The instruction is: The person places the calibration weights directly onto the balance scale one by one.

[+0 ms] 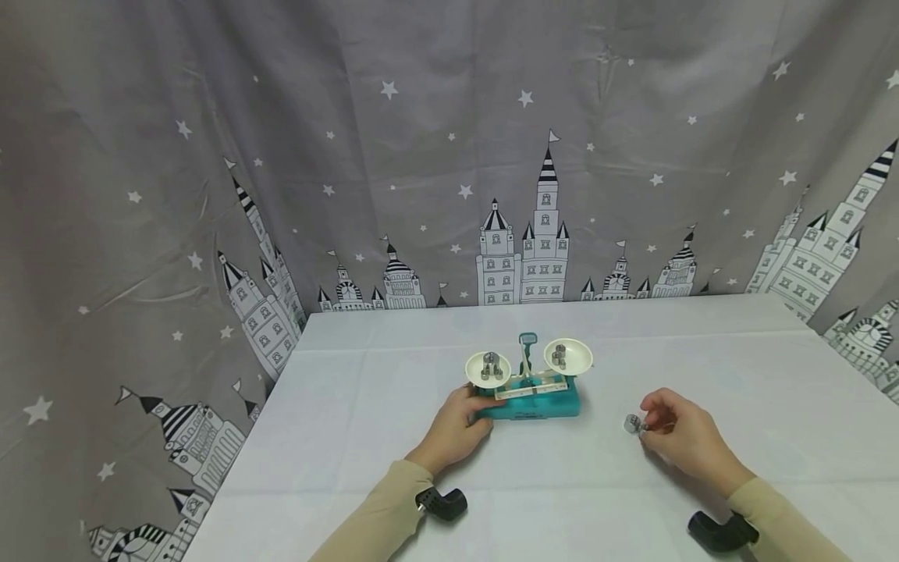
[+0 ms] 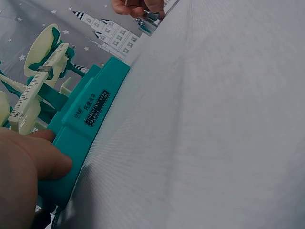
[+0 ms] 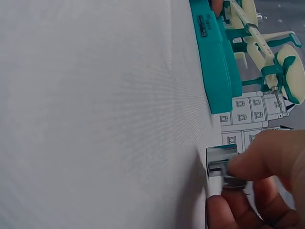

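Observation:
A teal balance scale (image 1: 544, 407) with two cream pans stands on the white-covered table. My left hand (image 1: 453, 433) holds the left end of its base, thumb along the front in the left wrist view. Several metal weights (image 1: 491, 361) are in the left pan (image 1: 474, 371); a few more weights (image 1: 559, 357) sit in the right pan (image 1: 580, 357). To the right of the scale, my right hand (image 1: 691, 445) pinches a small metal weight (image 3: 234, 182) between thumb and fingers. A larger cylindrical weight (image 3: 221, 153) stands on the table right beside the fingertips.
The white tablecloth (image 1: 548, 499) reaches back to a grey curtain (image 1: 421, 140) printed with castles and stars. A black wrist device (image 1: 442, 505) is on the left forearm, and another black device (image 1: 722, 533) is on the right.

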A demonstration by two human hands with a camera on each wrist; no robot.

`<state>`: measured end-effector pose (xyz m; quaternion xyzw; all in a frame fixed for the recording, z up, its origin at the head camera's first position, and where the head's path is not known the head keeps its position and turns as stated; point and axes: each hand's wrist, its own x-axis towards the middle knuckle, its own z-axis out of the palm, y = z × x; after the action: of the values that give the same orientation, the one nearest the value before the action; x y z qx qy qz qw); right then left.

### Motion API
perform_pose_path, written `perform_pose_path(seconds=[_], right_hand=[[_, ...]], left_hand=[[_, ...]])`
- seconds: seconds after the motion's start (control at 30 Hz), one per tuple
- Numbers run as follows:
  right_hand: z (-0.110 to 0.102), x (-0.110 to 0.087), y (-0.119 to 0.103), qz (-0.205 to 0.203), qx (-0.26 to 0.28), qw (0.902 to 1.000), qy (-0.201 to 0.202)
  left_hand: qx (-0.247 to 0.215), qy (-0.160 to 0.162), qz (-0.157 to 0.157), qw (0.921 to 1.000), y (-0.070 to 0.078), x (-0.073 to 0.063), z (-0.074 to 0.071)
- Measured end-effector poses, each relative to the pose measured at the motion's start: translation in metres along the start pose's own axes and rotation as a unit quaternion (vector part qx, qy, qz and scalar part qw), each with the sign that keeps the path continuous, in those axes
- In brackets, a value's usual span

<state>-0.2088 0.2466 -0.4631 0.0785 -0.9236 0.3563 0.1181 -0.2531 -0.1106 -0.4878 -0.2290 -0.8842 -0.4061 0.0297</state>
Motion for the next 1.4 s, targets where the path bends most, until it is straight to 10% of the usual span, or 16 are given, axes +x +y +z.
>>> perform_pose_path(seconds=[0.5,1.4], right_hand=[[-0.007,0.007,-0.004,-0.018,0.026,0.9936,0.108],[-0.01,0.014,-0.008,0.04,0.106,0.9912,0.069]], left_hand=[[0.007,0.005,0.008,0.9999,-0.004,-0.001,0.001],[0.009,0.002,0.007,0.9999,-0.003,-0.001,0.001]])
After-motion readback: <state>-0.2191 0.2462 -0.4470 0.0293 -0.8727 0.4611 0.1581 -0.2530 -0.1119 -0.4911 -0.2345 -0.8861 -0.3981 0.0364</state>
